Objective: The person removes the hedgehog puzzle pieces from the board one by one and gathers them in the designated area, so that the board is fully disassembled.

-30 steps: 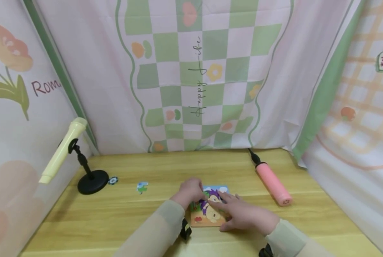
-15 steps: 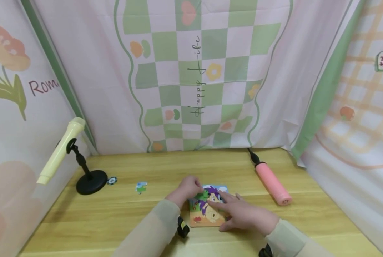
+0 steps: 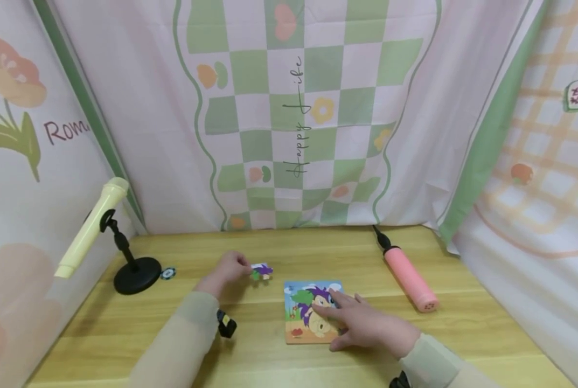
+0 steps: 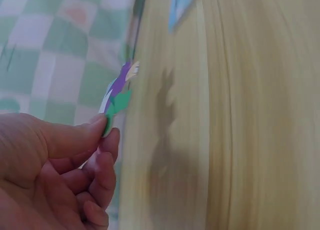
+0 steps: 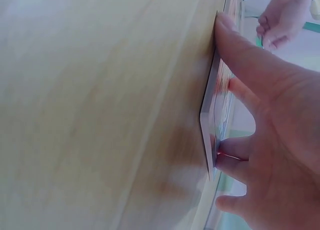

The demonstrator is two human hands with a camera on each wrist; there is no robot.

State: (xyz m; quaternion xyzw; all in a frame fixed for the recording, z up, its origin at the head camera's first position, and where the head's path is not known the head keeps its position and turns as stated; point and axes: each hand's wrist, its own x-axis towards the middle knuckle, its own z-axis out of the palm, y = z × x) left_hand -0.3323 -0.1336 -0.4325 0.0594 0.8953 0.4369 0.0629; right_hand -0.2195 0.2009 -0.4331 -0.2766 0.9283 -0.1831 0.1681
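Observation:
Between thumb and fingertips my left hand [image 3: 228, 269] pinches a jigsaw puzzle piece [image 3: 261, 271], purple, green and white. The left wrist view shows this piece on edge, raised above the table with its shadow below. A square puzzle board [image 3: 296, 315] with a purple-haired cartoon figure lies to its right. My right hand [image 3: 361, 320] rests on the board's right side, fingers spread over the picture, hiding part of it. In the right wrist view the thumb [image 5: 227, 25] lies along the board's near edge.
A pale yellow microphone [image 3: 92, 229] stands on a black stand [image 3: 138, 275] at the left. Beside its base lies a small round blue-and-white disc [image 3: 168, 274]. At the right is a pink hand pump [image 3: 410, 277]. A patterned curtain [image 3: 298, 134] borders the wooden table [image 3: 366, 366] at the back.
My left hand has moved left, off the board's upper left corner, carrying the puzzle piece. It now covers the spot where another loose piece lay. My right hand has stayed on the board.

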